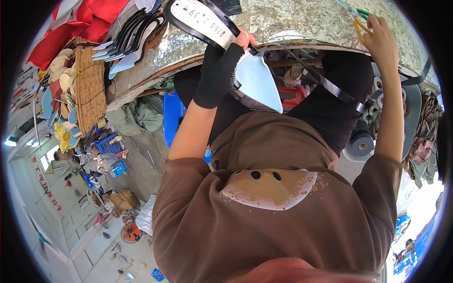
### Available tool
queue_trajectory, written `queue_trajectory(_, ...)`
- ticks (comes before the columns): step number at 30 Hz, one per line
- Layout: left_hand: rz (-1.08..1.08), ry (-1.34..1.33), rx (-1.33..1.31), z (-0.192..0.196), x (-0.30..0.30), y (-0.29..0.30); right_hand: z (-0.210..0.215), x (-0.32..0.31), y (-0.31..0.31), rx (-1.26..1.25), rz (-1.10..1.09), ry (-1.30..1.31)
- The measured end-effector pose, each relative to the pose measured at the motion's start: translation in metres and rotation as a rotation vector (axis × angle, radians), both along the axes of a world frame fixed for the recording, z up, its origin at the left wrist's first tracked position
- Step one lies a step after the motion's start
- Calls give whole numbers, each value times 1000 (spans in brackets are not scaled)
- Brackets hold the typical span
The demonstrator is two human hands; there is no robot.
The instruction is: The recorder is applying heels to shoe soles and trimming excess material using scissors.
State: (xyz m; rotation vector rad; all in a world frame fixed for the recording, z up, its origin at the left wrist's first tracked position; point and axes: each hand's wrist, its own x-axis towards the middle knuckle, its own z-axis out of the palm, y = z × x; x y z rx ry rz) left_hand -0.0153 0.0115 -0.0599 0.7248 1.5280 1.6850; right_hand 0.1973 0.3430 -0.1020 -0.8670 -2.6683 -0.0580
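Note:
My left hand (238, 41), with a black sleeve over the wrist, grips a long pointed shoe sole (258, 80). The sole is grey-white with a black edge, and its toe points down toward my body. The heel end (200, 19) rests over the worn worktable (302, 21). My right hand (381, 40) is stretched out to the table's right part and closes on a small tool with yellow handles (361, 27). The tool's tip is cut off by the frame edge.
A stack of similar black-edged soles (126, 40) lies on the table's left end beside a woven basket (88, 85) and red cloth (87, 19). Under the table are a blue container (173, 115), a red crate (292, 96) and grey rolls (361, 144).

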Motion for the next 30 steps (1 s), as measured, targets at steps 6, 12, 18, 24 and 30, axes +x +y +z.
queue_trajectory(6, 245, 497, 35, -9, 5, -7, 14, 28, -141, -1051, 182, 625)
queue_trajectory(12, 223, 1310, 350, -21, 12, 1, 17, 39, -235, -1505, 381, 211)
queue_trajectory(18, -43, 1569, 457, -16, 17, -1, 15, 39, -234, -1473, 276, 80)
queue_trajectory(24, -60, 1692, 482, -18, 30, 0, 21, 29, -231, -1511, 278, 77)
queue_trajectory(30, -131, 1696, 525, -15, 36, 8, 7, 29, -236, -1467, 281, 184)
